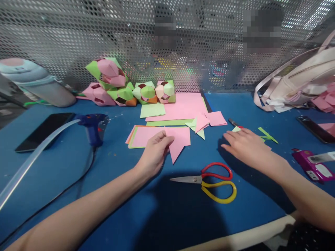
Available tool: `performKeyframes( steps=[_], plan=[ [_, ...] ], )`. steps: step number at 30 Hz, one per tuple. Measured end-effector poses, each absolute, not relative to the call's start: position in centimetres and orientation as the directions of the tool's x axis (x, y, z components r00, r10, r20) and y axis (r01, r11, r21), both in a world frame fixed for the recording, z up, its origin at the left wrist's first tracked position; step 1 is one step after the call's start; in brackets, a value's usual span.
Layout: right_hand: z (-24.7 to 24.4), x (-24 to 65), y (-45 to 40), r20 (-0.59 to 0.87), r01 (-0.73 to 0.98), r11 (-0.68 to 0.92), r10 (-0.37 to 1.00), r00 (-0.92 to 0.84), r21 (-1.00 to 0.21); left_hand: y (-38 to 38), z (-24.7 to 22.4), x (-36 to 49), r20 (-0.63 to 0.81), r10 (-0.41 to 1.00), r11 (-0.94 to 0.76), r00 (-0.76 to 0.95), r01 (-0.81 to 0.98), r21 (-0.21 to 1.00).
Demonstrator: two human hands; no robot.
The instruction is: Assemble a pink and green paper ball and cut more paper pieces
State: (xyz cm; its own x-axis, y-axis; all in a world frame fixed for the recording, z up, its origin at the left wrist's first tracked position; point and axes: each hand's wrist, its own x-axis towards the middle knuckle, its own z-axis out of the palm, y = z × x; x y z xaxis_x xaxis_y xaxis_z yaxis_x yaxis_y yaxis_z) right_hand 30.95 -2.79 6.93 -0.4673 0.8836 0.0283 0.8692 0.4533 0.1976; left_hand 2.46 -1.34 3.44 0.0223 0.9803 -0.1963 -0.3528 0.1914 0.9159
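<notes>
My left hand (pixel 157 150) pinches a pink paper piece (pixel 176 148) with a pointed lower end, over a stack of pink, green and orange strips (pixel 141 136). My right hand (pixel 242 144) is spread palm down over the table, fingers apart, partly covering small green scraps (pixel 269 136). Between and below the hands lie scissors (pixel 195 179) with one red and one yellow handle, blades pointing left. Pink and pale green cut pieces (pixel 201 123) sit just beyond the two hands. Behind them are larger pink sheets (pixel 180 106).
Folded paper shapes (pixel 125 92) line the perforated metal screen (pixel 188 45). On the left are a glue gun (pixel 93 130), a dark tablet (pixel 45 132) and a bottle (pixel 39 82). On the right are a phone (pixel 315 129), a purple device (pixel 311 165) and a bag (pixel 295 80).
</notes>
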Motion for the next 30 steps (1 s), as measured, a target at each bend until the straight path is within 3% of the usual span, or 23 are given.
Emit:
performKeyframes(
  steps=[3, 6, 8, 10, 16, 23, 27, 30],
  plan=[
    [6.9, 28.0, -2.4, 0.049, 0.847, 0.489, 0.87, -0.49, -0.208, -1.8, 3.4, 2.9, -0.208, 0.976, 0.216, 0.064, -0.391, 0.895],
    [5.9, 24.6, -1.8, -0.012, 0.68, 0.327, 0.896, -0.443, -0.656, -2.3, 3.2, 3.2, -0.197, 0.973, 0.227, 0.117, -0.385, 0.894],
    [5.2, 23.0, -1.3, -0.086, 0.518, 0.182, 0.888, -0.451, -0.836, -2.5, 3.1, 3.3, -0.185, 0.97, 0.231, 0.157, -0.366, 0.901],
    [4.7, 22.1, -0.6, -0.142, 0.399, 0.063, 0.875, -0.463, -0.915, -2.5, 3.0, 3.3, -0.177, 0.967, 0.232, 0.184, -0.349, 0.908],
    [3.5, 23.7, 4.3, -0.101, 0.263, -0.02, 0.948, -0.301, -0.965, -1.8, 2.5, 2.6, -0.198, 0.968, 0.238, 0.156, -0.309, 0.921],
    [3.1, 27.4, 6.6, 0.017, 0.335, 0.052, 0.994, -0.106, -0.941, -2.1, 2.3, 2.0, -0.071, 0.976, 0.083, 0.207, -0.05, 0.995],
    [3.3, 28.1, 2.9, 0.066, 0.462, 0.17, 0.97, -0.233, -0.87, -2.3, 2.6, 1.7, 0.053, 0.966, -0.121, 0.252, 0.262, 0.957],
    [2.4, 27.7, 0.5, 0.187, 0.6, 0.428, 0.887, -0.422, -0.676, -1.8, 2.4, 1.2, 0.269, 0.911, -0.403, 0.312, 0.536, 0.742]
  ],
)
